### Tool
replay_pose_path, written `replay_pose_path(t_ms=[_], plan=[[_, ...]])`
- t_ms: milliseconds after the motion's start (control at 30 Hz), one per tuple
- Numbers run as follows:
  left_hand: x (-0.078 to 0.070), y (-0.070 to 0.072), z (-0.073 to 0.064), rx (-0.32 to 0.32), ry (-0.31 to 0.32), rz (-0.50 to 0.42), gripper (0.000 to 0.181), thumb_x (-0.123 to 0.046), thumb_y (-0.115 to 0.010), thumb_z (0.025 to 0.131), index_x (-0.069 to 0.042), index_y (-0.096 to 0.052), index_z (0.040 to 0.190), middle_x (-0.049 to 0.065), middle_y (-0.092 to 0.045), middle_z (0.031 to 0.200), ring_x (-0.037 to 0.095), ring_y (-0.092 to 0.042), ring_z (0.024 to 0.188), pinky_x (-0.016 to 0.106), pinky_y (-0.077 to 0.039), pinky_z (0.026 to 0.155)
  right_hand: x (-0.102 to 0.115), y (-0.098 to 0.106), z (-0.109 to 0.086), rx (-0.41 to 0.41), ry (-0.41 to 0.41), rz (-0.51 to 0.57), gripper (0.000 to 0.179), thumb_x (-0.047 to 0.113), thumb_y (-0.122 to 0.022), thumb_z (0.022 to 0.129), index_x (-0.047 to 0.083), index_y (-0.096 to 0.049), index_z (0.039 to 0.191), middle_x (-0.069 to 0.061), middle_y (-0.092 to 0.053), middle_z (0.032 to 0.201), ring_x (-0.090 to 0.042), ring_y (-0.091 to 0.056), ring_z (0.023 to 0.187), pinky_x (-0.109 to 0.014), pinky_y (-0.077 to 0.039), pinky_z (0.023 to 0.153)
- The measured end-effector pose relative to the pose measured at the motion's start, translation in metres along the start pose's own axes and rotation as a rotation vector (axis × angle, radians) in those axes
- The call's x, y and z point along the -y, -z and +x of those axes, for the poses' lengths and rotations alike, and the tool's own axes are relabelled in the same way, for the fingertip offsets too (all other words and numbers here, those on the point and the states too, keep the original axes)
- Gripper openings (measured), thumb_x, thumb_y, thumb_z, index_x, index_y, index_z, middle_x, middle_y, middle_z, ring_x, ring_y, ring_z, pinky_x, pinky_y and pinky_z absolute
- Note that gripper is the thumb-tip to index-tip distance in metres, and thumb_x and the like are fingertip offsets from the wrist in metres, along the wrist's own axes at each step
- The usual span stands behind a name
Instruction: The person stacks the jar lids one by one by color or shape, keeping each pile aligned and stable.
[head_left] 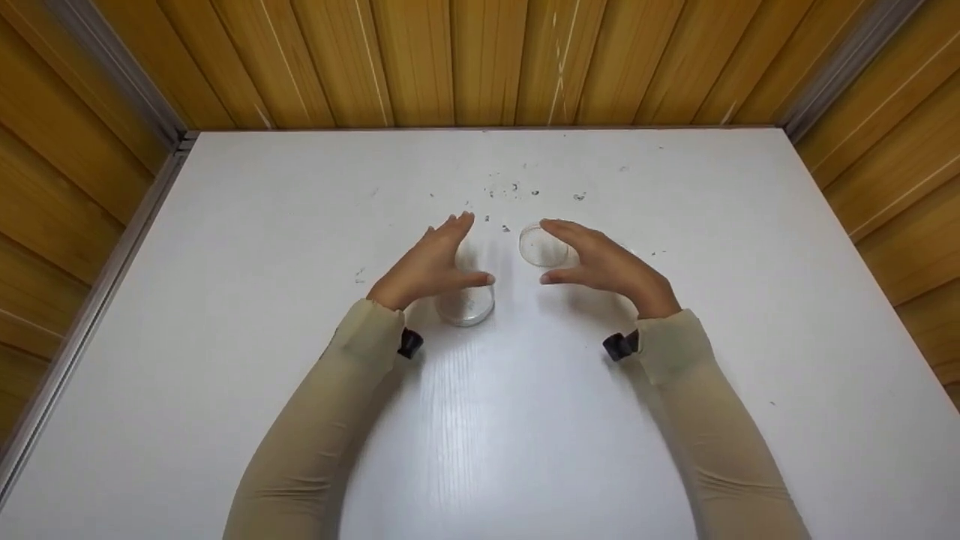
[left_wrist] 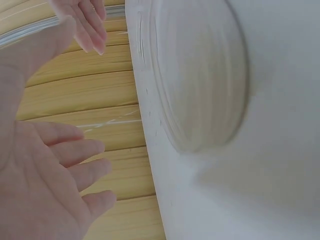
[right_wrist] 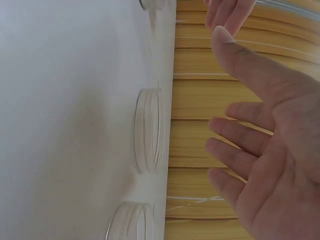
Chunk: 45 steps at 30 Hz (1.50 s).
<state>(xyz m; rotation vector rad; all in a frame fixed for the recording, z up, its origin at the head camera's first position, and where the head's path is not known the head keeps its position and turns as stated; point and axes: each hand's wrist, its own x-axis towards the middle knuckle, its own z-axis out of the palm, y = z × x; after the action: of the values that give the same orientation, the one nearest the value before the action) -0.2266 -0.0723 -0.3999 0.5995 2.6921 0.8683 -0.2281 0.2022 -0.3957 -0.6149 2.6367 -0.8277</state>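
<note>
The left grip (head_left: pixel 426 266) is hovering released over the worktop (head_left: pixel 525 435), fingers and thumb spreading apart and holding nothing. The right grip (head_left: pixel 609 262) is mirroring it, also released, its thumb and fingers pointing inward. A clear round dish (head_left: pixel 466 309) is lying just below the left thumb, which is blocking its far edge from the head view. A second clear dish (head_left: pixel 541 251) is sitting farther off, between the two, with the right fingers partly covering it. A third dish (right_wrist: pixel 127 225) is showing at the lower edge of the right wrist view; the right hand is mostly hiding it from above. Dark flecks (head_left: pixel 514 187) are dotting the surface beyond. Small black devices (head_left: pixel 410 343) are projecting from both sleeve cuffs (head_left: pixel 371 330). Wooden plank walls (head_left: pixel 484 67) are enclosing the back and sides.
</note>
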Motion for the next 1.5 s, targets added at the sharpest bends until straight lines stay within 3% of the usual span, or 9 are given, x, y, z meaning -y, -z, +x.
replay_pose_path(t_ms=[200,400,833,933,1067,1200,1333,1500], plan=[[-0.011,-0.002,0.02,0.047,0.057,-0.011,0.099,-0.043,-0.075,0.081,-0.009,-0.017,0.154,0.007,-0.016,0.161,0.021,-0.01,0.15,0.041,-0.007,0.122,-0.014,0.009,0.004,-0.004,-0.053,0.012,0.088,0.038,-0.075,0.082,0.014,-0.028,0.152,-0.006,-0.026,0.158,-0.027,-0.02,0.147,-0.047,-0.018,0.12],[-0.022,-0.008,0.04,0.082,0.13,-0.046,0.099,-0.04,-0.077,0.08,-0.015,-0.018,0.155,0.006,-0.016,0.161,0.023,-0.014,0.149,0.046,-0.017,0.12,-0.023,0.016,0.012,0.012,-0.079,-0.017,0.088,0.033,-0.078,0.081,0.012,-0.029,0.152,-0.009,-0.027,0.158,-0.029,-0.021,0.147,-0.049,-0.019,0.119],[-0.033,-0.029,0.073,0.135,0.166,0.025,0.091,-0.035,-0.077,0.081,-0.01,-0.026,0.152,0.008,-0.033,0.155,0.027,-0.03,0.144,0.041,-0.027,0.118,-0.034,0.009,0.031,0.069,-0.102,-0.012,0.086,0.029,-0.077,0.081,0.012,-0.03,0.151,-0.009,-0.028,0.158,-0.03,-0.021,0.147,-0.051,-0.019,0.119],[-0.035,-0.032,0.077,0.144,0.167,0.043,0.087,-0.033,-0.077,0.081,-0.006,-0.032,0.15,0.011,-0.046,0.147,0.026,-0.043,0.136,0.04,-0.034,0.114,-0.032,0.009,0.035,0.083,-0.11,-0.01,0.086,0.029,-0.077,0.082,0.012,-0.029,0.152,-0.009,-0.027,0.158,-0.03,-0.019,0.147,-0.051,-0.017,0.119],[-0.038,-0.034,0.08,0.156,0.188,0.069,0.07,-0.031,-0.077,0.081,-0.003,-0.047,0.137,0.011,-0.062,0.122,0.024,-0.058,0.112,0.039,-0.045,0.103,-0.03,0.008,0.04,0.101,-0.105,-0.017,0.086,0.026,-0.076,0.083,0.008,-0.027,0.152,-0.012,-0.027,0.158,-0.031,-0.019,0.147,-0.05,-0.017,0.119],[-0.04,-0.036,0.08,0.133,0.196,0.065,0.053,-0.028,-0.077,0.082,-0.002,-0.057,0.124,0.01,-0.065,0.11,0.022,-0.059,0.098,0.038,-0.048,0.097,-0.029,0.007,0.044,0.113,-0.098,-0.045,0.084,0.021,-0.075,0.084,0.004,-0.027,0.151,-0.014,-0.029,0.157,-0.032,-0.021,0.146,-0.048,-0.018,0.119],[-0.041,-0.037,0.077,0.06,0.179,0.054,0.04,-0.021,-0.079,0.08,-0.001,-0.062,0.111,0.011,-0.066,0.104,0.022,-0.058,0.089,0.036,-0.051,0.088,-0.027,0.004,0.047,0.099,-0.084,-0.045,0.083,0.016,-0.076,0.082,0.002,-0.03,0.149,-0.015,-0.033,0.155,-0.032,-0.025,0.145,-0.047,-0.019,0.119],[-0.041,-0.039,0.073,-0.001,0.173,0.07,0.037,-0.015,-0.08,0.077,-0.001,-0.063,0.107,0.01,-0.065,0.101,0.021,-0.054,0.086,0.036,-0.05,0.085,-0.026,0.002,0.048,0.068,-0.051,-0.03,0.079,0.012,-0.077,0.08,-0.001,-0.035,0.146,-0.017,-0.038,0.151,-0.033,-0.031,0.142,-0.048,-0.023,0.118]])
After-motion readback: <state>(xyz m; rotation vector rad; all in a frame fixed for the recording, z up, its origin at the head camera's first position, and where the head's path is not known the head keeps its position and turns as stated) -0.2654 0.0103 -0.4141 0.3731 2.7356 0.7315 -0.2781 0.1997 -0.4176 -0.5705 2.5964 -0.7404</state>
